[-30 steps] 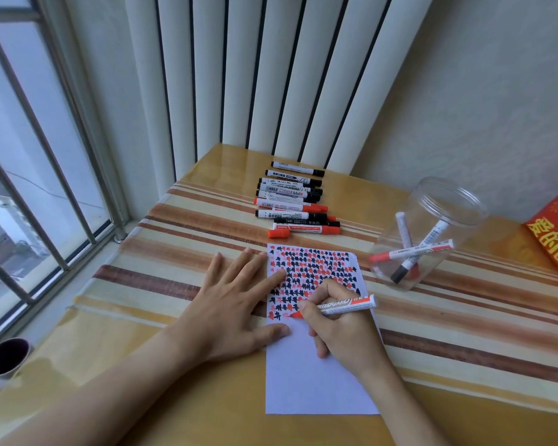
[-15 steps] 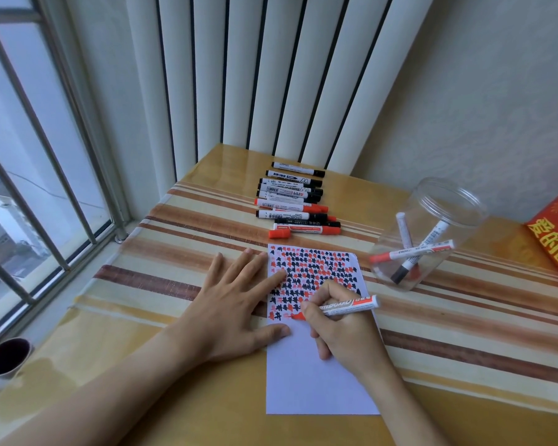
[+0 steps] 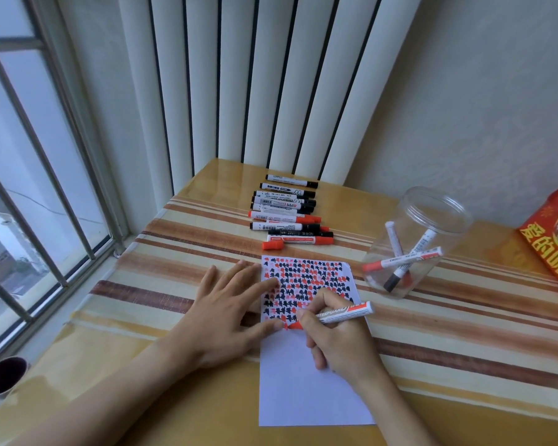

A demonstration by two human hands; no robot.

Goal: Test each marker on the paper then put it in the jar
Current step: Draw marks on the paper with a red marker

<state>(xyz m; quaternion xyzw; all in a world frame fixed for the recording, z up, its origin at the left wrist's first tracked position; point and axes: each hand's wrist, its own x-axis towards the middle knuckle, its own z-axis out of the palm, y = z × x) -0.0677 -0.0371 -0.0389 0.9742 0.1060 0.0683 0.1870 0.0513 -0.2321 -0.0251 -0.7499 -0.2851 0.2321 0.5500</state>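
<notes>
A white sheet of paper (image 3: 303, 391) lies on the table, its upper half covered with rows of red and black marks. My right hand (image 3: 339, 342) grips an uncapped red marker (image 3: 345, 314) with its tip on the paper at the lowest row of marks. My left hand (image 3: 226, 313) lies flat, fingers spread, pressing the paper's left edge. A loose red cap (image 3: 273, 245) rests just above the paper. Several capped markers (image 3: 287, 214) lie in a row further back. A clear plastic jar (image 3: 416, 243) at the right holds three markers.
A striped cloth (image 3: 181, 239) covers the yellow table (image 3: 116, 410). A red printed box (image 3: 554, 243) sits at the right edge. A dark cup (image 3: 0, 378) stands at the lower left by the barred window (image 3: 29, 188). White vertical slats (image 3: 271, 82) rise behind the table.
The marker tip has shifted slightly along the lowest row of marks; my left hand stays flat on the paper.
</notes>
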